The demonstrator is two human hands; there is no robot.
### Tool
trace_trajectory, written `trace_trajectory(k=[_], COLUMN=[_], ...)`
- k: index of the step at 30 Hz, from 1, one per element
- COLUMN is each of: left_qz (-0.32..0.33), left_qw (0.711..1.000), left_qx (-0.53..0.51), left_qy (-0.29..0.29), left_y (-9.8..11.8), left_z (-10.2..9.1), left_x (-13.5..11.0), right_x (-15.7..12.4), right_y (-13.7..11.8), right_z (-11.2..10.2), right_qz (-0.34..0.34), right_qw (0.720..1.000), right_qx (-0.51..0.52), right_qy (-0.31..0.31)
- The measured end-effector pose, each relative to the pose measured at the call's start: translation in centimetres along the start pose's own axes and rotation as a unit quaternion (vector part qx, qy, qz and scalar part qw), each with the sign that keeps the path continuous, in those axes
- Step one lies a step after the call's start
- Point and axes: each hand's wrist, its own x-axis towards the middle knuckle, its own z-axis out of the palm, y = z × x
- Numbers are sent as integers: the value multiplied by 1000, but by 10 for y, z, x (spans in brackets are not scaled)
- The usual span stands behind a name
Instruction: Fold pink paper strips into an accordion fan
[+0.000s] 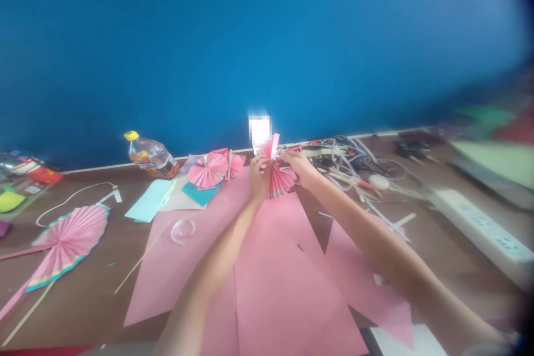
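Observation:
My left hand (258, 177) and my right hand (301, 169) are stretched far forward and meet on a pleated pink paper fan (278, 173), which has a thin blue edge. Both hands pinch its folds, the left from the left side, the right from the top right. The fan is held just above large pink paper sheets (267, 267) that cover the brown table in front of me. Another small pleated pink fan (208, 171) lies flat to the left of my hands.
A big pink fan with a blue rim (67, 245) lies at the left. A plastic bottle with a yellow cap (151, 158) lies by the blue wall. Light blue paper (150, 200), a paper curl (182, 230), tangled cables (350, 164) and a white power strip (479, 231) surround the sheets.

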Motion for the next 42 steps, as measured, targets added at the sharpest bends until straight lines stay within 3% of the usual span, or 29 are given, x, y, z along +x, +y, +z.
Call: trace_trajectory(k=[3,6,14,21,27,32,38,42], left_qz=[8,-31,-57,22,58,46,-37,-27], left_qw=[999,997,990,989,971,973,972,972], left_qx=[-21,-53,-80,35,38,23,-1,-22], left_qy=[-26,-56,-102,-142,-227,-224,-231,-233], left_y=[3,2,1,0,6,-3,-17,-13], left_z=[-1,-1,2,0,0,4,4,1], left_x=[1,1,-3,-4,-5,-5,0,0], right_x=[2,6,13,18,15,15,14,18], right_y=[-2,0,11,19,13,10,11,14], right_z=[-3,-9,-15,-17,-18,-19,-20,-23], right_qz=[-32,-58,-112,-146,-148,-139,-143,-116], right_qw=[999,996,963,918,918,925,931,931], right_qx=[-19,-70,-246,-369,-368,-353,-337,-346], right_qy=[-11,-8,13,10,9,18,20,20])
